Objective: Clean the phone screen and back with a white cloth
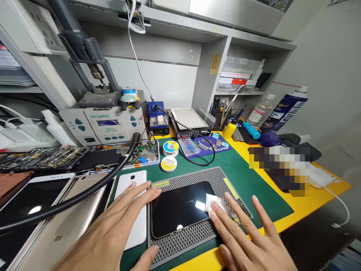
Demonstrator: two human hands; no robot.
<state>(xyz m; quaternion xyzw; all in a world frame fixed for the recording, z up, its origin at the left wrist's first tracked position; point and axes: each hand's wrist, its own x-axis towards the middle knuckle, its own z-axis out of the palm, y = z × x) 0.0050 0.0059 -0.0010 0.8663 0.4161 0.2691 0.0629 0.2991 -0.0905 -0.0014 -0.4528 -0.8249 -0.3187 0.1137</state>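
Observation:
A smartphone (177, 210) with a glossy black screen lies face up on a grey honeycomb mat (191, 238). My right hand (251, 237) has its index and middle fingertips on a folded white wipe (211, 200), which rests against the phone's right end; the other fingers are spread. My left hand (113, 222) is open at the phone's left end, fingers stretched over a white phone (137, 229) and reaching the mat's edge. Whether its fingertips touch the black-screened phone, I cannot tell.
A black hose (93, 194) crosses the phones at left, running from a hot air station (108, 124). Two small round tins, one being a tin (168, 164) with a white lid, stand behind the mat. A spray can (284, 109) and a clear bottle (261, 111) stand at back right.

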